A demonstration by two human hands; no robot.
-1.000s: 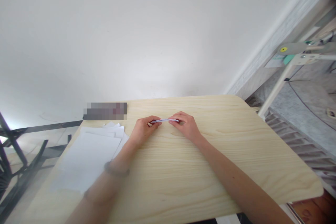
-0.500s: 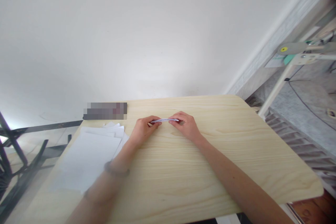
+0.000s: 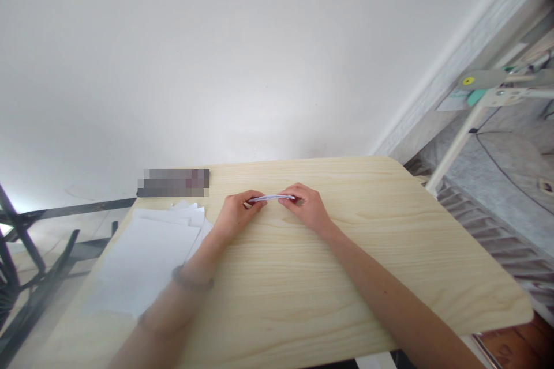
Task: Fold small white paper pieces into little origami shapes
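Note:
Between my two hands is a narrow piece of folded white paper (image 3: 272,197), seen nearly edge-on and slightly bowed upward in the middle. My left hand (image 3: 239,210) pinches its left end between thumb and fingers. At the right end, my right hand (image 3: 306,204) grips it the same way. Both hands are over the far half of the wooden table (image 3: 277,288). Whether the paper touches the tabletop, I cannot tell. The fingers partly hide both of its ends.
Loose white sheets (image 3: 151,242) lie overlapping on the table's left side, partly behind my left forearm. A pixelated dark object (image 3: 173,183) sits at the back left corner. A white wall (image 3: 268,57) rises behind the table. Right of it stands a pale metal frame (image 3: 459,144).

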